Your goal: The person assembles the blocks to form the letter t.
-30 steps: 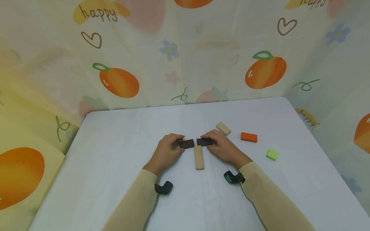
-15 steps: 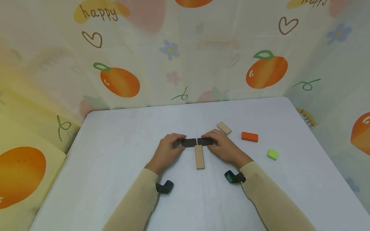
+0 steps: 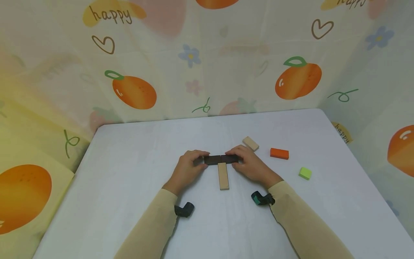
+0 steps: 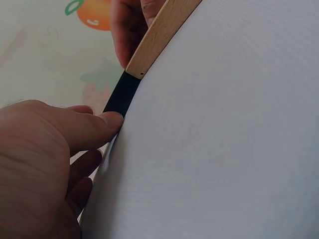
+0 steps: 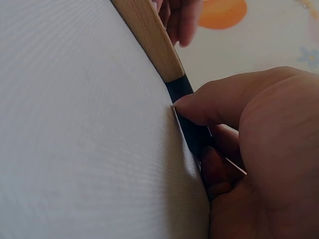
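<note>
Two black blocks lie end to end on the white table. My left hand (image 3: 188, 169) pinches the left black block (image 3: 212, 160) at its outer end, thumb on the near side and fingers behind. My right hand (image 3: 250, 165) pinches the right black block (image 3: 229, 159) in the same way. A plain wooden block (image 3: 223, 176) lies lengthwise below their joint, so the three form a T. In the left wrist view, the thumb (image 4: 112, 121) presses the black block close to the tabletop. The right wrist view shows the right thumb (image 5: 192, 107) against its block.
Behind my right hand lies a second plain wooden block (image 3: 250, 143). Further right are an orange block (image 3: 279, 153) and a small lime-green block (image 3: 305, 173). A printed cloth (image 3: 207, 72) hangs along the table's back edge.
My left hand has slid the left black block rightward, closing the gap to the right one, and the block has straightened in line. The right hand has hardly moved.
</note>
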Available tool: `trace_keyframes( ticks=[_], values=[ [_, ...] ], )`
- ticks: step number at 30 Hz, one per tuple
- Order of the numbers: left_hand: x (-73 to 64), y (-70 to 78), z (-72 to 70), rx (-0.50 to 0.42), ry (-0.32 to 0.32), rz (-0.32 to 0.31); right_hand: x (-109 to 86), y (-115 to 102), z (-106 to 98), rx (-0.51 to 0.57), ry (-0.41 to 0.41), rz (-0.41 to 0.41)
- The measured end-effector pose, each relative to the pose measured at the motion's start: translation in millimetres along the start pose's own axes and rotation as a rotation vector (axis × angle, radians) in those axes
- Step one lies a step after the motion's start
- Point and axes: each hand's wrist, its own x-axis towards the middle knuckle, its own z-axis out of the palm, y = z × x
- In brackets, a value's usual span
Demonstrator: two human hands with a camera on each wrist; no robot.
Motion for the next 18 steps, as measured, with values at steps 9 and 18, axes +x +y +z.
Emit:
trace_keyframes(
  ticks=[9, 18],
  values=[
    [1.0, -3.8, 0.8, 0.007, -0.003, 0.009, 0.9, -0.2, 0.1, -0.029, -0.006, 0.008],
    [-0.3, -2.7, 0.1, -0.002, 0.006, 0.028, 0.5, -1.0, 0.3, -0.022, 0.002, -0.01]
  ],
)
